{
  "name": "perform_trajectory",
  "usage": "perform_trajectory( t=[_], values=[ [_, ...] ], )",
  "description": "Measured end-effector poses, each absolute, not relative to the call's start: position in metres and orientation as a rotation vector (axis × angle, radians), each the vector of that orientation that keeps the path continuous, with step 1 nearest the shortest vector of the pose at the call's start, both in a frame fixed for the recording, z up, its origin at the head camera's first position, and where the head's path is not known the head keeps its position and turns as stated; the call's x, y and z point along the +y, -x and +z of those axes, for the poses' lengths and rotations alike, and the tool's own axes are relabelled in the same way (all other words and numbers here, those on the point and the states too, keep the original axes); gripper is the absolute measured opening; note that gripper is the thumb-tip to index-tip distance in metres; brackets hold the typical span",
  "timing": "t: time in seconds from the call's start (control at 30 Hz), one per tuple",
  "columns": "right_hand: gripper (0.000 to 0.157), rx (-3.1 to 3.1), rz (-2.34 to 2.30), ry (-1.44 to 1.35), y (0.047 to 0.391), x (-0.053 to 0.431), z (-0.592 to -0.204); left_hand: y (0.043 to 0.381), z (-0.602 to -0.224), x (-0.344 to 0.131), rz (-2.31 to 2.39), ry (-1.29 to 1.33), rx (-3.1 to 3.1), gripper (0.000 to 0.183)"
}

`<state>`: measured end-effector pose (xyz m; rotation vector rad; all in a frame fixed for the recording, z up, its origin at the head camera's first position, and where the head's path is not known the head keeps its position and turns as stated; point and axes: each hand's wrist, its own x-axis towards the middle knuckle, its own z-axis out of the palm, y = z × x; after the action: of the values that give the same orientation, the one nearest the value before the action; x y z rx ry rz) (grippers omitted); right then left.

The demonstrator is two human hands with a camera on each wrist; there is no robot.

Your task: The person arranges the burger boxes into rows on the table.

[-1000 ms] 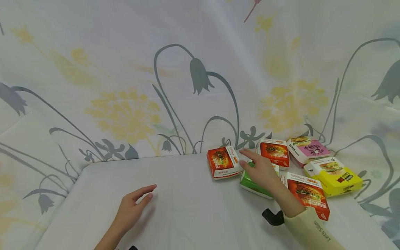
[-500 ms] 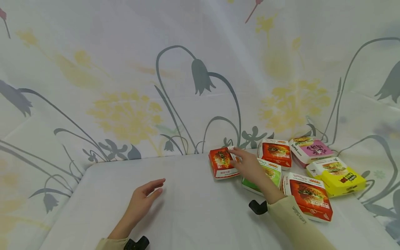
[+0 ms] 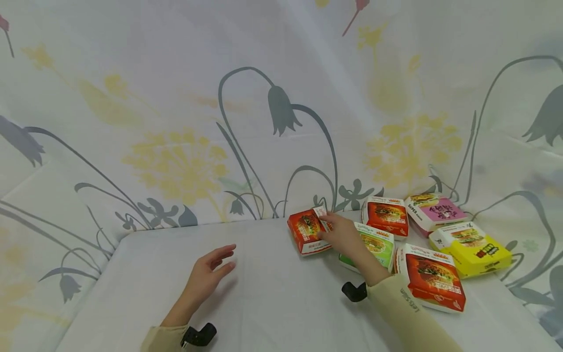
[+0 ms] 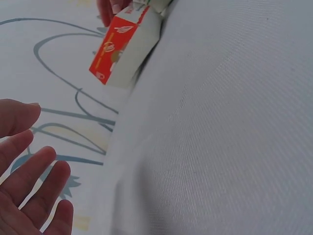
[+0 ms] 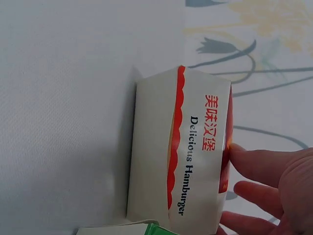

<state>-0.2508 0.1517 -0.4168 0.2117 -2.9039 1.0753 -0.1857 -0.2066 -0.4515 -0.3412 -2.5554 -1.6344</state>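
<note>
From the head view, the right hand (image 3: pixel 342 235) reached across the white surface (image 3: pixel 272 293) and gripped the red burger box (image 3: pixel 305 230) at its near right corner, fingers curled over its top edge. That box sat at the far edge of the surface, leftmost of the group and against the flowered cloth (image 3: pixel 176 122). Just right of it lay a green box (image 3: pixel 374 244), partly under the right wrist, then another red box (image 3: pixel 387 215), a pink box (image 3: pixel 437 211), a yellow box (image 3: pixel 470 247) and a large red box (image 3: pixel 433 277) nearest the person. The left hand (image 3: pixel 206 278) hovered over the bare surface, well apart from the boxes, fingers relaxed and holding nothing.

From the left wrist view, the left hand's fingers (image 4: pixel 29 181) were spread and loose, with the red burger box (image 4: pixel 122 49) far off at the surface's edge.

From the right wrist view, the red burger box (image 5: pixel 195 147) showed its white side reading "Delicious Hamburger", and the right hand's fingers (image 5: pixel 259 164) pressed against its red top face.
</note>
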Motion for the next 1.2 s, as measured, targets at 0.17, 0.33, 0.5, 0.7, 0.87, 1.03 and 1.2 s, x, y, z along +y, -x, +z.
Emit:
perform_trajectory(
  t=[0.17, 0.33, 0.5, 0.7, 0.87, 1.03, 1.2],
  values=[
    [0.053, -2.911, 1.074, -0.204, 0.251, 0.146, -0.420, 0.189, -0.453, -0.205, -1.661, 0.359, -2.550, 0.042],
    [0.055, -2.911, 1.050, -0.210, 0.251, 0.140, -0.423, 0.193, -0.455, -0.201, -1.689, 0.378, -2.541, 0.043],
    [0.055, -2.902, 1.075, -0.223, 0.247, 0.131, -0.424, 0.197, -0.454, -0.197, -1.700, 0.395, -2.533, 0.045],
    [0.057, -2.886, 1.076, -0.250, 0.245, 0.118, -0.429, 0.201, -0.452, -0.190, -1.694, 0.400, -2.552, 0.046],
    [0.055, -2.838, 1.151, -0.266, 0.240, 0.105, -0.428, 0.203, -0.449, -0.182, -1.727, 0.407, -2.546, 0.046],
    [0.053, -2.795, 1.233, -0.271, 0.238, 0.091, -0.432, 0.205, -0.450, -0.176, -1.745, 0.394, -2.542, 0.047],
    [0.053, -2.722, 1.362, -0.233, 0.233, 0.079, -0.436, 0.206, -0.451, -0.171, -1.763, 0.367, -2.551, 0.049]
  ],
)
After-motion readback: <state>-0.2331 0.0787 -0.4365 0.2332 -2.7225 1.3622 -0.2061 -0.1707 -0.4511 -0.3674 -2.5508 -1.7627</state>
